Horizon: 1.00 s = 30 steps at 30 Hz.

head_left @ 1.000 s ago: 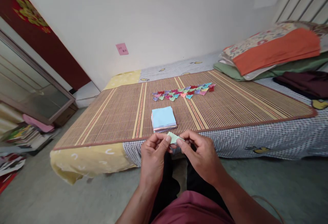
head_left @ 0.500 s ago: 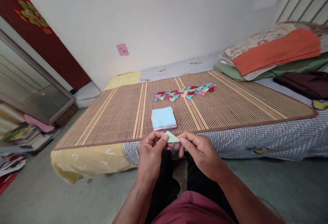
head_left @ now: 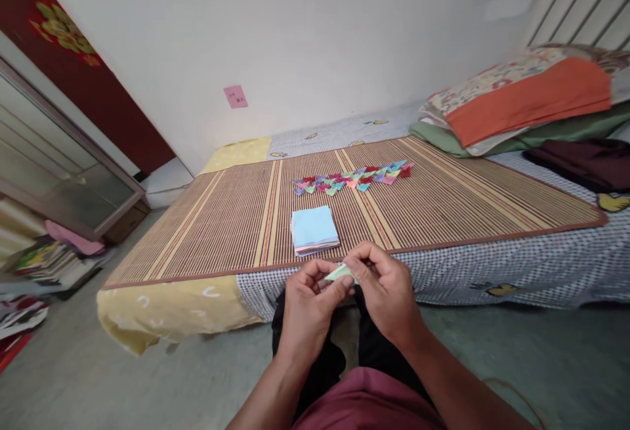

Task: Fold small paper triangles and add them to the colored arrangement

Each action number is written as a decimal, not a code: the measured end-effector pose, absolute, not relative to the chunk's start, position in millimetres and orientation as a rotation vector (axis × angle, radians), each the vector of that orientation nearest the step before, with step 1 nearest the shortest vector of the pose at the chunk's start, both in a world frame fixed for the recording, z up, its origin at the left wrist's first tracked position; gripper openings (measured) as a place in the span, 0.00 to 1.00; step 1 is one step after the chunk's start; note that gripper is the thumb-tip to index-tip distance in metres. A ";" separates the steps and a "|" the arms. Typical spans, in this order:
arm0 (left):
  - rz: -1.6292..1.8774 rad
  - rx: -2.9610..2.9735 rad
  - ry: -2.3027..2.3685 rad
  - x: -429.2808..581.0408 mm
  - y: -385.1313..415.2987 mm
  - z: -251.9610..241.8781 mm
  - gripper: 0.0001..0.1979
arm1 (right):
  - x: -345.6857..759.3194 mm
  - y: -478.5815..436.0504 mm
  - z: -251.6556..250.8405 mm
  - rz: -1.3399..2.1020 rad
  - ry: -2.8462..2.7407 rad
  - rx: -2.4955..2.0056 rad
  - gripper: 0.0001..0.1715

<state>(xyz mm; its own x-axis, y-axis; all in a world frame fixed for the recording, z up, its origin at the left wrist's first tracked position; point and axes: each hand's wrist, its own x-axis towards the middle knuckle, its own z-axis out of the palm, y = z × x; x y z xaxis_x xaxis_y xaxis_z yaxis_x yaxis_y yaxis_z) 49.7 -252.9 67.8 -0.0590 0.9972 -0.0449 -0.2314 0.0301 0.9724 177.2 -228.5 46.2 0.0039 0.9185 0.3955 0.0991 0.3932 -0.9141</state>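
Note:
Between my hands, in front of the bed's edge, is a small folded piece of pale green paper (head_left: 338, 273). My left hand (head_left: 315, 295) pinches its lower side with thumb and fingers. My right hand (head_left: 381, 285) grips its upper right part, and the fingers hide some of the folds. Just beyond my hands lies a stack of square coloured paper (head_left: 315, 226), light blue on top. Farther back, several small folded paper pieces (head_left: 352, 177) in many colours sit in rows on the striped mat (head_left: 221, 220).
The mat covers a bed with a checked and yellow sheet (head_left: 187, 305). At the right are folded bedding (head_left: 531, 102) and dark cloth (head_left: 581, 161). A pink paper (head_left: 235, 96) is on the wall. Books (head_left: 49, 262) are piled at the far left.
The green paper has turned, from a triangle held at both ends to a narrower slanted shape. My hands have come closer together, and the left has moved right.

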 end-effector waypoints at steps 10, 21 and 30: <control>1.354 1.093 1.163 49.9 -258.8 65.2 0.11 | 174.6 -228.7 48.3 0.950 -1.359 -0.958 0.14; 1.184 1.242 1.054 39.0 -257.1 65.1 0.14 | 189.8 -221.3 51.6 0.911 -1.521 -0.956 0.13; 1.325 1.159 1.136 34.3 -250.1 56.5 0.12 | 186.9 -224.6 52.6 1.102 -1.697 -0.913 0.15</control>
